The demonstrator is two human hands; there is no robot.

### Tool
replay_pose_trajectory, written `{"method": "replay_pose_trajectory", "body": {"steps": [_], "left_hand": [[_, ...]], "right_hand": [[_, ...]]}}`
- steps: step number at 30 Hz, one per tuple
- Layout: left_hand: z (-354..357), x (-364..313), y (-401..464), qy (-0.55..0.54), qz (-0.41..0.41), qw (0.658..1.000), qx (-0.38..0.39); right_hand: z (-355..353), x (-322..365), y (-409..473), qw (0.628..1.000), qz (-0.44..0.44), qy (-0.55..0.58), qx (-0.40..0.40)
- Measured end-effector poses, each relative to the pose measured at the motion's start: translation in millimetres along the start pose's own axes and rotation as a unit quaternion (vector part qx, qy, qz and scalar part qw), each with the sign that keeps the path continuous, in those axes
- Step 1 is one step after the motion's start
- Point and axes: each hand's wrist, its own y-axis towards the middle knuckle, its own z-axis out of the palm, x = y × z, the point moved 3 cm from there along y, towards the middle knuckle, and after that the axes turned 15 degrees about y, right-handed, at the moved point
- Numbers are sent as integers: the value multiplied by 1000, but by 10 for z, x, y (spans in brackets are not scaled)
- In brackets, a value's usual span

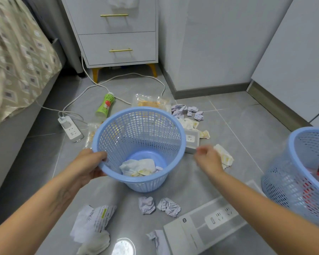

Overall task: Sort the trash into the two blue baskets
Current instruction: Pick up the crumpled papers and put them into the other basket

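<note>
Left hand (89, 165) grips the centre basket (138, 144) rim w/ curled fingers, right hand (209, 159) (blurry, grip unclear) by a crumpled wrapper (225, 156); keep basket steady, drop wrapper in cleanly.

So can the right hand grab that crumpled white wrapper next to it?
Probably yes. The right hand is right beside the crumpled wrapper on the floor, and nothing lies between them. The left hand is busy gripping the basket.
</note>
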Motion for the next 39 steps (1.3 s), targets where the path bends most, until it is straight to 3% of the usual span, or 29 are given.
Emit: {"method": "replay_pose_trajectory", "body": {"steps": [2,4,10,16,22,27,29,31,33,35,39], "left_hand": [[9,-8,9,-1,3,1000,-2],[14,-18,16,1,4,1000,-3],[2,-24,-1,15,-4,1000,11],[-37,30,-60,24,-4,999,21],[-42,53,-102,24,-2,999,25],[-28,43,-119,27,6,999,30],[-7,42,-113,29,13,999,36],[24,33,-109,30,18,999,39],[53,20,-120,32,22,998,41],[74,9,-131,33,25,998,43],[95,-10,-140,35,25,998,42]], "right_hand": [[206,-412,-190,971,33,-159,175],[381,-624,-389,941,28,-221,255],[816,-785,-581,908,39,-261,326],[954,-818,-671,873,-28,-351,339],[672,-654,-578,922,45,-233,306],[-84,-5,-66,959,-23,-225,173],[-380,329,54,986,-37,-140,86],[-547,614,88,998,-36,14,40],[-545,832,30,983,-10,177,51],[-408,997,-100,960,19,258,110],[29,1159,-362,963,-6,129,237]]}}
